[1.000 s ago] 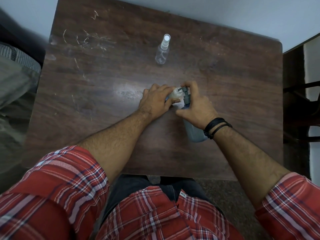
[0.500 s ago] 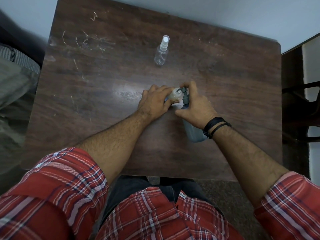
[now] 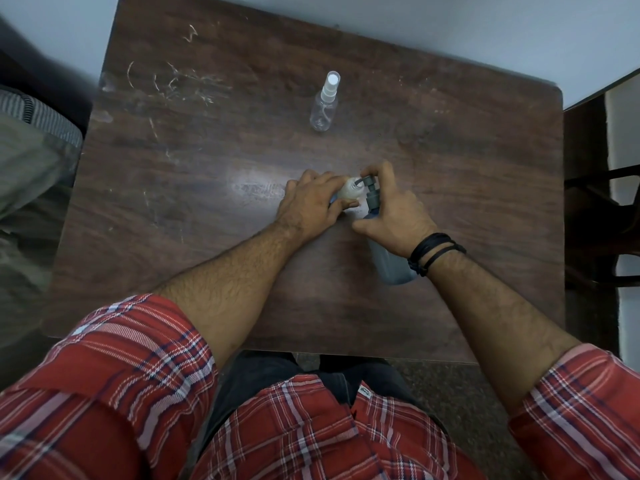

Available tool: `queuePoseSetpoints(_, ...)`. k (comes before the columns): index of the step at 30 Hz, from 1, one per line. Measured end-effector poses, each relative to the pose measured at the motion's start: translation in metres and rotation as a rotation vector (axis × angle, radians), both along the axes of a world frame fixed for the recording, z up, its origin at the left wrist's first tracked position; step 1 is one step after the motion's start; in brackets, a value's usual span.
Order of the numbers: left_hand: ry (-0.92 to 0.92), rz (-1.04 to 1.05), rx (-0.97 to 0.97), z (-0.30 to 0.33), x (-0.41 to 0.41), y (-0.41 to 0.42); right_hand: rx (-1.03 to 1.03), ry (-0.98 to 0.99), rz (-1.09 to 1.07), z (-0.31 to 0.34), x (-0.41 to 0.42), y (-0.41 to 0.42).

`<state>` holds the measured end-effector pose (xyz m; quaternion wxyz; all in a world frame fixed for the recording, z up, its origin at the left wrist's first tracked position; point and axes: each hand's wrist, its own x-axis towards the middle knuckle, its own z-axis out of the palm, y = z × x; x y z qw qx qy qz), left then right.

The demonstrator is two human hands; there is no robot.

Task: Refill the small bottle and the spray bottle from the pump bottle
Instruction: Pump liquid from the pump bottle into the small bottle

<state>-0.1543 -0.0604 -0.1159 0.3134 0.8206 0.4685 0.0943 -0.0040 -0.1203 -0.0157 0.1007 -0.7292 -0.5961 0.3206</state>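
Observation:
A small pale bottle point(image 3: 349, 190) stands uncapped at the table's middle, gripped around its body by my left hand point(image 3: 313, 204). Right beside it is the blue-grey pump bottle point(image 3: 391, 265), its dark pump head point(image 3: 371, 188) with the spout over the small bottle's mouth. My right hand point(image 3: 393, 211) wraps the pump bottle's neck, with the forefinger on top of the pump head. A clear spray bottle point(image 3: 325, 103) with a white nozzle stands alone farther back, apart from both hands.
The dark wooden table point(image 3: 194, 209) has pale scratches at its back left. A white wall runs behind it. Dark furniture point(image 3: 602, 202) stands to the right and fabric-covered items point(image 3: 31, 150) to the left.
Hardly anything differs; both hands keep their grip on the bottles, and the view shifts slightly.

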Motion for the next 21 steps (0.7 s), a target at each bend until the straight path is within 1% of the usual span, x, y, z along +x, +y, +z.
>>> queuePoseSetpoints(4, 0.001, -0.001, 0.000, -0.0002, 0.0002, -0.0002, -0.007, -0.024, 0.001, 0.0022, 0.0012, -0.0046)
queuePoseSetpoints(21, 0.007, -0.001, -0.006, -0.0014, 0.0003, 0.0004, 0.008, 0.006, -0.013, 0.0005, 0.0004, -0.0039)
